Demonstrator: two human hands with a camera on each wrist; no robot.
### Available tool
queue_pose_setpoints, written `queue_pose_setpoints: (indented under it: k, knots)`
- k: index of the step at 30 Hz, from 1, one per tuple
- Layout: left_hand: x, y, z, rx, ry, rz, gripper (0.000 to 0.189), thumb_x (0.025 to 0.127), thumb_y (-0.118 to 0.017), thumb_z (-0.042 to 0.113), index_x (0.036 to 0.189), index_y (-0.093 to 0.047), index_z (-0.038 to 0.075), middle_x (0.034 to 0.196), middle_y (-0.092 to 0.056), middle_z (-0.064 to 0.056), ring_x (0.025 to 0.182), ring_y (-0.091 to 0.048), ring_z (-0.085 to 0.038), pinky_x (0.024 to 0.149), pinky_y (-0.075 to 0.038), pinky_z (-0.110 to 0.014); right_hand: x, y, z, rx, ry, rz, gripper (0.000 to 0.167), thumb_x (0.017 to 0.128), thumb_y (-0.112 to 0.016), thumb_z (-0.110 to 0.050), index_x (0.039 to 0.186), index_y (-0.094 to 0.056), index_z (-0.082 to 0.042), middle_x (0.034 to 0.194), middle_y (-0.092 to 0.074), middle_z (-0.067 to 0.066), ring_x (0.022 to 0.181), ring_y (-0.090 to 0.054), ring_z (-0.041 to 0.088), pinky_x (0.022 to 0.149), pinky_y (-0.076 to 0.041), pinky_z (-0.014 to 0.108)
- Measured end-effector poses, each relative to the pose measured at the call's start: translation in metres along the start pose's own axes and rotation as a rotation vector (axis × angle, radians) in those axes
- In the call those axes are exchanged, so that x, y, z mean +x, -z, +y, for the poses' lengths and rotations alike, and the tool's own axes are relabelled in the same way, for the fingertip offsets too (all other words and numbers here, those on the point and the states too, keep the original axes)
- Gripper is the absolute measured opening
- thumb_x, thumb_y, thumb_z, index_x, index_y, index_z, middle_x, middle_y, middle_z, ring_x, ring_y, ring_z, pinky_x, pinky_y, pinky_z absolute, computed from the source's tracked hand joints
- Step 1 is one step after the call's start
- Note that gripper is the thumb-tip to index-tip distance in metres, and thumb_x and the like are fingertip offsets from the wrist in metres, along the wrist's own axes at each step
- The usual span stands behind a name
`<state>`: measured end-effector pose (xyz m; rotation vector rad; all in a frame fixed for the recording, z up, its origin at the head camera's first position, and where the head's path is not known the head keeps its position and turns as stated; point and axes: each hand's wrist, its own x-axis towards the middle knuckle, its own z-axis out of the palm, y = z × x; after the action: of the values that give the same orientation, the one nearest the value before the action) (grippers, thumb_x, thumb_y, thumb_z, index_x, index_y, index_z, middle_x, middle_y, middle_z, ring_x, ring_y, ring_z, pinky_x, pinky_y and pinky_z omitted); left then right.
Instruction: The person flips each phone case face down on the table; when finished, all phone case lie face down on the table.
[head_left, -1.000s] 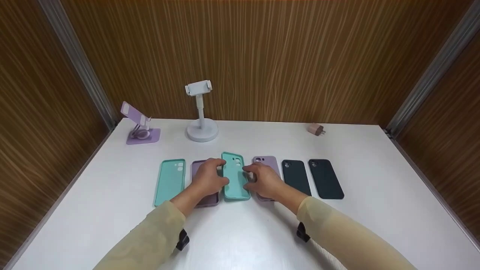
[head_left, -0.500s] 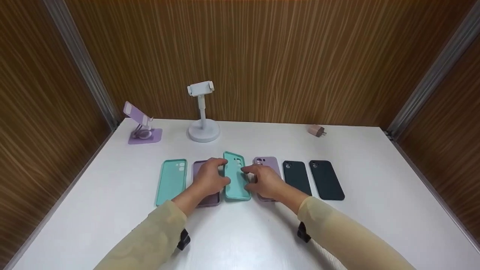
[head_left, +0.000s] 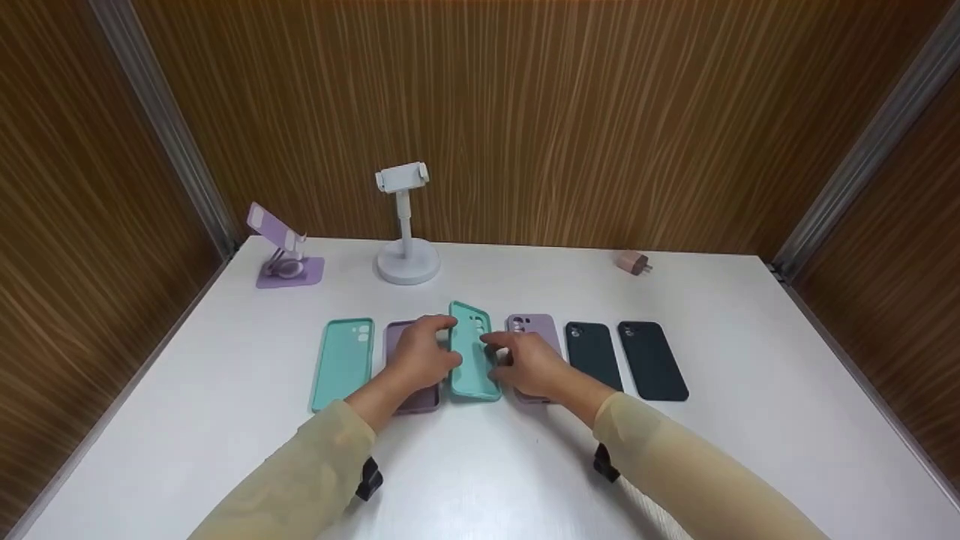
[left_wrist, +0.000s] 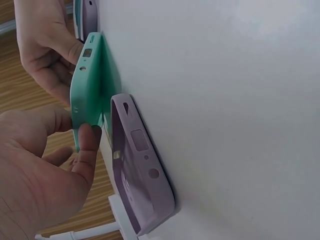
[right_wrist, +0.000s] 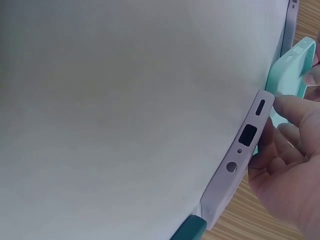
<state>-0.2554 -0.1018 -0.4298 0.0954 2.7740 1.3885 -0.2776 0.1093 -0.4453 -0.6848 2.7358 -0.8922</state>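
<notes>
A mint green phone case (head_left: 469, 356) with camera cutouts stands tilted between my hands, its hollow inside facing up and its left edge raised. My left hand (head_left: 424, 354) pinches the left long edge between thumb and fingers. On the opposite edge, my right hand (head_left: 531, 365) holds the case with bent fingers and thumb. In the left wrist view the mint case (left_wrist: 86, 95) leans off the white table. A mauve case (head_left: 420, 403), hollow side up, lies partly hidden under my left hand. Beneath my right hand lies a lilac case (head_left: 541, 327), back side up.
Another mint case (head_left: 343, 367) lies at the row's left end. Two dark cases, the inner one (head_left: 592, 354) and the outer one (head_left: 651, 361), lie at right. Behind stand a purple folding stand (head_left: 289, 270), a white phone stand (head_left: 407, 262) and a pink charger plug (head_left: 632, 262).
The mint case has tilted a little more, its left edge rising and its top shifting slightly right. Both hands keep their hold; the other cases stay where they were.
</notes>
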Motion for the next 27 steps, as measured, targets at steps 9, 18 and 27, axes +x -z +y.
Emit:
queue_pose_setpoints:
  k: [9,18,27]
  knots:
    - [0.0,0.002,0.001,-0.114,0.049,-0.008,0.06,0.091,-0.073,0.001,0.149,-0.06,0.009,0.154,-0.057,-0.011,0.137,-0.053,-0.029,0.119,-0.039,-0.047,0.002,0.001,-0.003,0.171,-0.091,0.001,0.063,0.094,-0.078,-0.005,0.153,-0.057,-0.013,0.129,-0.072,0.006,0.108,-0.067,0.022,0.099,-0.056,0.043]
    - [-0.003,0.008,0.0,-0.255,0.057,-0.064,0.064,0.094,-0.079,0.011,0.153,-0.055,0.011,0.155,-0.055,-0.01,0.139,-0.053,-0.031,0.116,-0.042,-0.047,0.001,0.011,-0.002,0.615,-0.273,-0.04,0.058,0.103,-0.07,-0.026,0.156,-0.053,-0.011,0.132,-0.068,0.009,0.111,-0.07,0.023,0.104,-0.052,0.046]
    - [-0.005,0.012,-0.003,-0.372,0.042,-0.182,0.076,0.094,-0.081,0.014,0.161,-0.046,0.019,0.158,-0.052,-0.004,0.119,-0.068,-0.02,0.107,-0.052,-0.042,-0.005,0.012,0.0,0.81,-0.275,-0.069,0.067,0.102,-0.072,-0.024,0.161,-0.044,-0.012,0.134,-0.066,0.015,0.113,-0.072,0.03,0.1,-0.055,0.043]
